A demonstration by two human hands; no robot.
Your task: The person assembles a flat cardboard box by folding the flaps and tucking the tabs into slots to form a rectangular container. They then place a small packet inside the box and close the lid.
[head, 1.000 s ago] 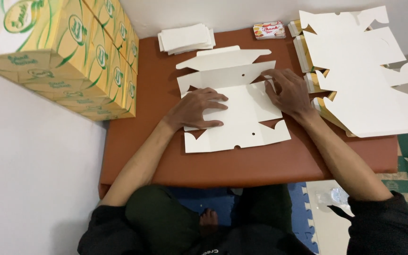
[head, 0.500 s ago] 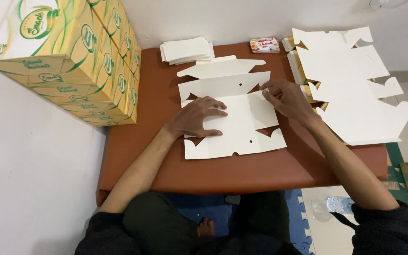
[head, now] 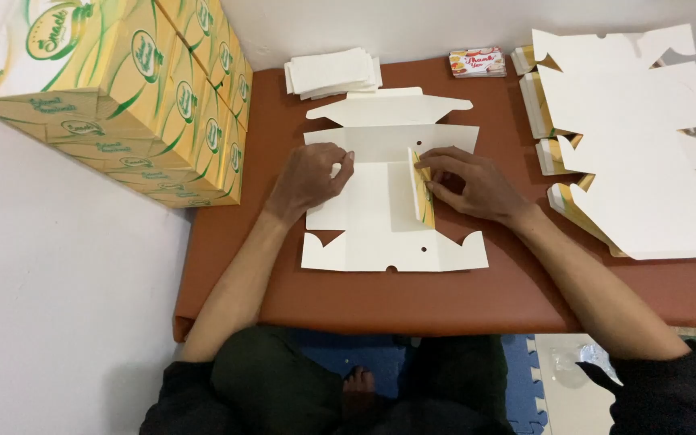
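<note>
A flat white box blank lies in the middle of the brown desk, its long axis running away from the person, directly under both hands. The left hand rests loosely curled on the blank's left part, pressing it down rather than grasping. The right hand pinches a side flap of the blank, raised on edge so its yellow printed face shows. Left of the blank stand stacked yellow boxes; right of it lies a pile of unfolded blanks; beyond it, small white sheets.
</note>
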